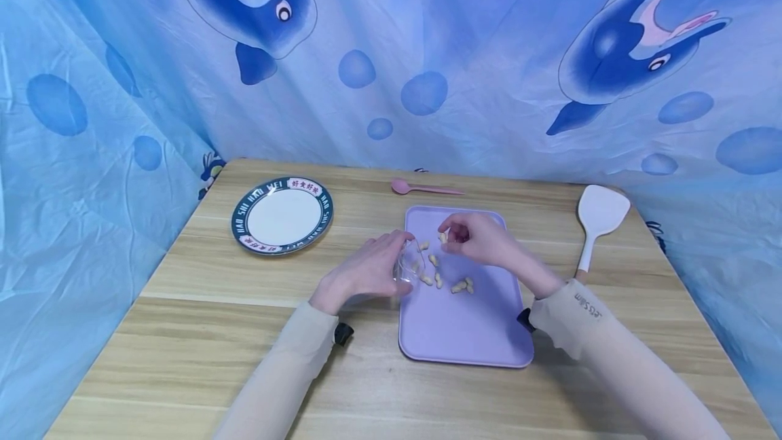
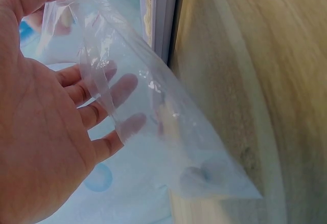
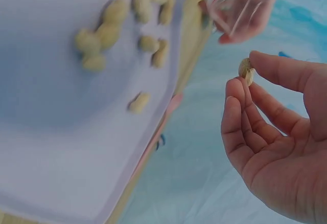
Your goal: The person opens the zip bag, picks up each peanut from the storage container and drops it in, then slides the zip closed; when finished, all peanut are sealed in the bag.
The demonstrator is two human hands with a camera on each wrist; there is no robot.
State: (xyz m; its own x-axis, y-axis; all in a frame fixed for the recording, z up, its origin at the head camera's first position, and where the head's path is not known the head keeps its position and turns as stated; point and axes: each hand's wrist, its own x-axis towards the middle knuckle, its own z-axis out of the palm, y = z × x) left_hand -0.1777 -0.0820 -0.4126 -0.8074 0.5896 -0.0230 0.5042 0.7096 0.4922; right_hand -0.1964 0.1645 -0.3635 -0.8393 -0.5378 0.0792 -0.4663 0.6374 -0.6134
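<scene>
Peanut (image 3: pixel 245 69) clamped in grip of right hand (image 1: pixel 479 240), above lilac tray (image 1: pixel 458 331); left hand (image 1: pixel 369 267), grip curled round clear bag (image 2: pixel 179 132) at tray's nine o'clock.

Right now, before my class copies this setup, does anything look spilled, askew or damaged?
Nothing stands out. The loose peanuts are scattered, but all those visible lie on the purple tray, with none seen on the table. The right hand pinches another peanut. The plate shows no visible damage.
</scene>
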